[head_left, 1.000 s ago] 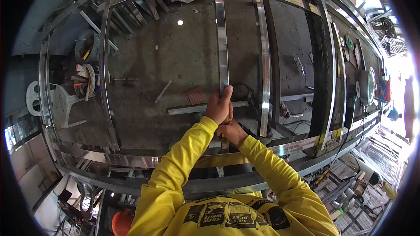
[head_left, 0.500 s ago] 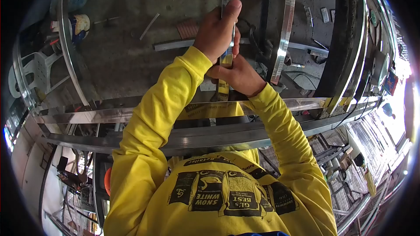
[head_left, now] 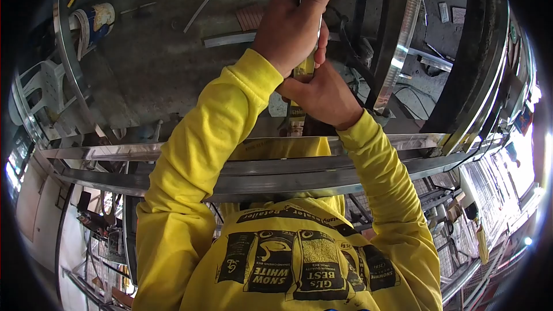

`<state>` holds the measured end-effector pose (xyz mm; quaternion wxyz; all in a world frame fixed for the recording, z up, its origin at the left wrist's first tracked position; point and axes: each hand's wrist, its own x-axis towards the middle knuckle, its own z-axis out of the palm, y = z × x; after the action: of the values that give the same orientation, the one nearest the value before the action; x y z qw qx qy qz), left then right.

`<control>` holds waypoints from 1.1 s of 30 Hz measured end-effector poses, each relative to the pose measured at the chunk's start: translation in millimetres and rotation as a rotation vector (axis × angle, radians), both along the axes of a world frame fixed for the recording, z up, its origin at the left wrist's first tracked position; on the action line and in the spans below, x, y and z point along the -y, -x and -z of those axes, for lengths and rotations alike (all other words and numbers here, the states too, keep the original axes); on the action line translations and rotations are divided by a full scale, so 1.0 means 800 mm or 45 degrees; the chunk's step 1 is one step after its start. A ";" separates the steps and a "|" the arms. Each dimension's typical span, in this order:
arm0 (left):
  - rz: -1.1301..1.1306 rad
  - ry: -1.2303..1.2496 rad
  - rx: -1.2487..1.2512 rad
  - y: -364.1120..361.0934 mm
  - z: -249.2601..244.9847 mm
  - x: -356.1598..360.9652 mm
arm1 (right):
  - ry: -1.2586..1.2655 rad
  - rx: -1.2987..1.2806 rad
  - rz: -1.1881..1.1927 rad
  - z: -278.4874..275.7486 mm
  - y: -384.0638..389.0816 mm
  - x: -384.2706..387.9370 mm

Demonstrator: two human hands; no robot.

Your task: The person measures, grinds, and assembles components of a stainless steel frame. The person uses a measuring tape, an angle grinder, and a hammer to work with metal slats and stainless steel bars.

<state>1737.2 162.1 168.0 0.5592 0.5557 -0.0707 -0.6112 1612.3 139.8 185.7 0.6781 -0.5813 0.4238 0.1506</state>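
A shiny square metal bar (head_left: pixel 296 116) runs away from me between the frame's rails, reflecting my yellow sleeves. My left hand (head_left: pixel 291 29) is wrapped round its farther part, thumb lying along the top and fingertips showing on the right side. Just nearer to me, my right hand (head_left: pixel 325 97) closes round the same bar, its thumb crossing toward my left wrist. The fingers of the right hand are mostly hidden. Below both hands, a polished metal rail (head_left: pixel 138 151) crosses in front of my body.
Another shiny upright bar (head_left: pixel 401 46) stands to the right, with a dark beam (head_left: pixel 458 52) beyond it. A white plastic chair (head_left: pixel 46 86) and a paint-stained bucket (head_left: pixel 95 26) are at the left. Metal offcuts and a reddish ridged piece (head_left: pixel 250 18) lie on the floor.
My view has shifted, and both hands appear slightly farther right; the left one also sits higher in view. Both keep their hold on the metal bar.
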 end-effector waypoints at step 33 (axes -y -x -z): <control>0.019 0.049 -0.121 -0.013 -0.012 0.010 | -0.073 0.065 -0.326 -0.015 0.010 0.020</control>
<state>1747.6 154.2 177.8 0.5679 0.5145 -0.0600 -0.6397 1604.4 123.5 197.6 0.6801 -0.6148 0.3242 0.2331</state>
